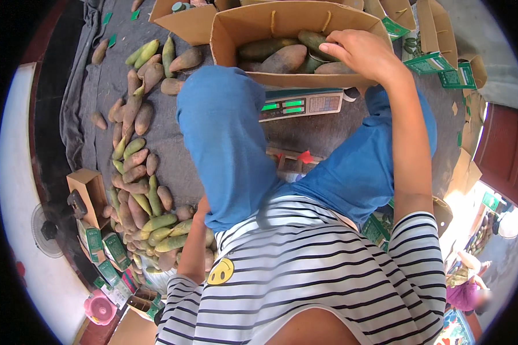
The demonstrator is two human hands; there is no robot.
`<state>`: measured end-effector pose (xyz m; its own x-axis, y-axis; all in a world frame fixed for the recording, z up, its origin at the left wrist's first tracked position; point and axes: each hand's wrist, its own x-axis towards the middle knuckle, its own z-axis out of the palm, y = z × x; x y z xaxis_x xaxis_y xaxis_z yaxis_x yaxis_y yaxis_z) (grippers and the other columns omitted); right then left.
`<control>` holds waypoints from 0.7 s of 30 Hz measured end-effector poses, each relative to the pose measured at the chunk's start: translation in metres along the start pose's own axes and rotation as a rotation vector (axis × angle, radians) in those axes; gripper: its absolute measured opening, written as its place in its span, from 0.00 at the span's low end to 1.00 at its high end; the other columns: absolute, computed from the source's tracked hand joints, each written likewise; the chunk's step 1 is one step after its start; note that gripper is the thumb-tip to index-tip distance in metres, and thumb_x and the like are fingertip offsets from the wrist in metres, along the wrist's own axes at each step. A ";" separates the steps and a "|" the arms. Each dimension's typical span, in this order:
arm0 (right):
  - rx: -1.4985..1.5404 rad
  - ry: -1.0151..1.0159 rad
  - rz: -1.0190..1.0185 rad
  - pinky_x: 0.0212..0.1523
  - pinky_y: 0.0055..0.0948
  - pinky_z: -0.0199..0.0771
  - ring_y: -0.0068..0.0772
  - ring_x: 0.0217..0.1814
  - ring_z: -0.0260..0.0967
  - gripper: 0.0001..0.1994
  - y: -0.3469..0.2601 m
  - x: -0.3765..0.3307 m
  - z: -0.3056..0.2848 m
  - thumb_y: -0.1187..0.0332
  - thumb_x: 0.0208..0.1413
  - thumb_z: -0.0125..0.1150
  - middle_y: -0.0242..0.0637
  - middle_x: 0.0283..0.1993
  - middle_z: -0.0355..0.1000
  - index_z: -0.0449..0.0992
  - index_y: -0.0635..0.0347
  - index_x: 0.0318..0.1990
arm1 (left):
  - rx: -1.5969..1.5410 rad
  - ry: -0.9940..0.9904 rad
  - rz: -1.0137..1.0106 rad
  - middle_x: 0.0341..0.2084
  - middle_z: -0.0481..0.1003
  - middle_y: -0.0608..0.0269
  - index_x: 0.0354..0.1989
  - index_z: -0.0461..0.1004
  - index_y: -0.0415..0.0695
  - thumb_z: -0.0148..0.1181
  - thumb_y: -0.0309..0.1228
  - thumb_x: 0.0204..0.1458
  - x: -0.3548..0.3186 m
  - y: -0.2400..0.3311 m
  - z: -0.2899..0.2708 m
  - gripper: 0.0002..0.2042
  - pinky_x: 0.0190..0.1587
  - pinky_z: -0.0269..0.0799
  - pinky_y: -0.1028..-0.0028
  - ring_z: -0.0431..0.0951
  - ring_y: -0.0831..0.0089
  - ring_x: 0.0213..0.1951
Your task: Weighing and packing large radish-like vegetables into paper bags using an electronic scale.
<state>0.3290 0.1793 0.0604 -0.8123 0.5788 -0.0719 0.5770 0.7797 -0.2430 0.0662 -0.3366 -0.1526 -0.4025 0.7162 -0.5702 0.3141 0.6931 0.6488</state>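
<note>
My right hand [364, 53] reaches over the near wall of an open cardboard box [305, 81]. Its thumb and fingers are closed round the end of a dark green radish [313, 40]. Other soil-covered radishes [285, 58] lie side by side in that box. Below it is a digital scale [302, 105] with lit green displays; the box seems to rest on it. My left hand [204, 206] is down by my left knee, beside a heap of green and brown radishes [161, 221]. The knee hides most of its fingers.
Loose radishes [133, 115] trail along the dark cloth [172, 138] at left. More cardboard boxes [437, 34] stand at the far right, another [184, 26] at the far left. A fan [47, 230] and pink basin [100, 307] are at left. Another person [466, 287] is at lower right.
</note>
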 end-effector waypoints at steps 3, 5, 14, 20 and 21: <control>0.011 -0.008 -0.010 0.42 0.46 0.68 0.53 0.40 0.71 0.24 0.001 0.000 0.001 0.48 0.60 0.45 0.49 0.34 0.74 0.75 0.63 0.35 | -0.044 0.035 -0.011 0.38 0.76 0.46 0.46 0.72 0.40 0.54 0.31 0.52 -0.002 0.004 -0.007 0.14 0.43 0.71 0.63 0.77 0.57 0.43; 0.019 -0.009 -0.019 0.42 0.46 0.68 0.53 0.40 0.71 0.24 0.000 -0.001 0.003 0.49 0.60 0.46 0.49 0.34 0.74 0.75 0.64 0.35 | -0.077 0.062 -0.022 0.38 0.76 0.47 0.46 0.72 0.40 0.54 0.30 0.52 0.006 0.012 -0.007 0.14 0.42 0.71 0.64 0.77 0.58 0.43; 0.011 -0.004 -0.023 0.43 0.46 0.68 0.53 0.41 0.70 0.25 -0.001 -0.002 0.002 0.48 0.60 0.44 0.49 0.35 0.74 0.75 0.64 0.35 | -0.248 0.197 -0.077 0.38 0.77 0.49 0.46 0.72 0.39 0.55 0.28 0.51 0.004 0.032 0.003 0.13 0.42 0.71 0.65 0.77 0.61 0.42; 0.005 -0.011 0.023 0.44 0.46 0.68 0.53 0.43 0.70 0.26 -0.003 0.001 0.001 0.46 0.59 0.44 0.49 0.35 0.74 0.75 0.63 0.35 | -0.360 0.288 -0.062 0.38 0.77 0.50 0.46 0.72 0.39 0.55 0.27 0.51 0.030 0.047 -0.017 0.13 0.42 0.71 0.66 0.77 0.64 0.42; 0.021 -0.037 -0.008 0.44 0.45 0.68 0.52 0.43 0.71 0.25 -0.006 0.003 0.002 0.46 0.58 0.46 0.49 0.35 0.74 0.76 0.62 0.37 | -0.377 0.307 -0.063 0.38 0.77 0.50 0.46 0.72 0.39 0.56 0.27 0.51 0.030 0.050 -0.019 0.13 0.41 0.71 0.67 0.77 0.64 0.42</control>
<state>0.3232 0.1763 0.0598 -0.8196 0.5632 -0.1053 0.5691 0.7788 -0.2636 0.0538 -0.2820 -0.1278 -0.6636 0.5769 -0.4762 -0.0297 0.6157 0.7874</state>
